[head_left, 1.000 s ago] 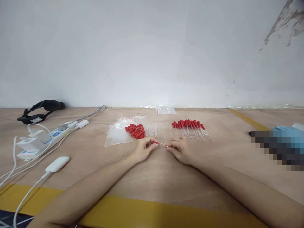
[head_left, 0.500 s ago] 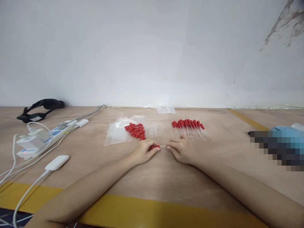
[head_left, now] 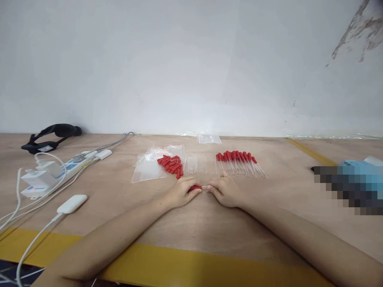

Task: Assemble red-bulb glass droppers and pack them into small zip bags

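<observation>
My left hand [head_left: 182, 192] pinches a red rubber bulb [head_left: 195, 187] low over the wooden table [head_left: 125, 203]. My right hand [head_left: 225, 191] pinches a thin clear glass tube [head_left: 204, 187] whose end meets the bulb. The two hands are almost touching. Just beyond them lie a heap of loose red bulbs [head_left: 171, 164], a row of bare glass tubes [head_left: 195, 164] and a row of finished droppers with red bulbs [head_left: 238, 161].
Clear plastic bags [head_left: 146, 167] lie left of the red bulbs, and another small bag [head_left: 209, 138] sits by the wall. A power strip with chargers and white cables [head_left: 48, 173], a white adapter [head_left: 72, 203] and a black strap device [head_left: 49, 137] occupy the left. A blurred blue object [head_left: 356, 181] lies right.
Both hands have come closer together and sunk towards the table. The glass tube has gone further into the red bulb, so less of it shows between the fingers.
</observation>
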`<state>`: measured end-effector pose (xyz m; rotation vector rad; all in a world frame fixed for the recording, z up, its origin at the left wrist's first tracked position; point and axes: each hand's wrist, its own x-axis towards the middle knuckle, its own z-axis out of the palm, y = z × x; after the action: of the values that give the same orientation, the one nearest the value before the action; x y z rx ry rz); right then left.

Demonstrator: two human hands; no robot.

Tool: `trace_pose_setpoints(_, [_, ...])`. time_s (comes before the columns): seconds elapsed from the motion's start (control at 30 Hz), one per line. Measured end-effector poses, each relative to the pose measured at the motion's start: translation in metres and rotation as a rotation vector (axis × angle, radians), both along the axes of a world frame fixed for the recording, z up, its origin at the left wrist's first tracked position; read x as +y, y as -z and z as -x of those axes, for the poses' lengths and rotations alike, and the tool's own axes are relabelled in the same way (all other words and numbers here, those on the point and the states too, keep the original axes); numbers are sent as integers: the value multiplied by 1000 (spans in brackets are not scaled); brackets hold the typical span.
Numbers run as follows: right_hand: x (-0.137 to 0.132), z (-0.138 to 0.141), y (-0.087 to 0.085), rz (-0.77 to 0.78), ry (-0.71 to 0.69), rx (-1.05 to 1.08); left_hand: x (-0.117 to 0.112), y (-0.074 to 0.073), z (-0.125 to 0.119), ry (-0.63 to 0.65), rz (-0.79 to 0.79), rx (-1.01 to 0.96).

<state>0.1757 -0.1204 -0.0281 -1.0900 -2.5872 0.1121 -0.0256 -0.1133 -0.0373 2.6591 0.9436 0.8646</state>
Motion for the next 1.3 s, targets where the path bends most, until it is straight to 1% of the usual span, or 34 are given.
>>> trace_pose_setpoints(0.1, [-1,1,-6,-14,22,-17,1,0,-1,-18,18,-32])
trace_pose_setpoints(0.2, [-1,-6,-17,-8,25,-25,2,0,0,-57,76,-96])
trace_pose_setpoints(0.27, [4,-16,-25,26,94,7,3,1,1,-88,131,-147])
trace_pose_setpoints(0.3, [9,-21,-29,40,166,40,4,1,2,-98,154,-163])
trace_pose_setpoints(0.4, [29,-37,-35,24,481,144,6,2,2,-104,178,-158])
trace_pose_setpoints(0.47, [44,-43,-35,-18,685,143,6,2,2,-109,173,-142])
trace_pose_setpoints(0.5, [50,-43,-33,-35,765,127,7,3,2,-113,169,-136])
trace_pose_setpoints(0.53, [56,-42,-31,-44,821,104,7,3,2,-117,164,-131])
trace_pose_setpoints(0.6, [66,-37,-25,-54,880,59,7,3,2,-119,155,-120])
trace_pose_setpoints(0.73, [77,-27,-12,-55,918,-3,7,2,2,-106,142,-104])
trace_pose_setpoints(0.83, [80,-25,-7,-39,931,-45,7,2,2,-109,138,-99])
trace_pose_setpoints(0.97, [77,-23,-8,-39,892,-79,8,4,2,-95,132,-98])
trace_pose_setpoints(1.07, [76,-13,-12,-50,816,-108,8,5,2,-92,126,-101])
trace_pose_setpoints(1.13, [77,-4,-12,-26,790,-148,9,4,2,-92,123,-104])
trace_pose_setpoints(1.3, [87,16,-9,36,811,-200,8,3,2,-90,126,-98])
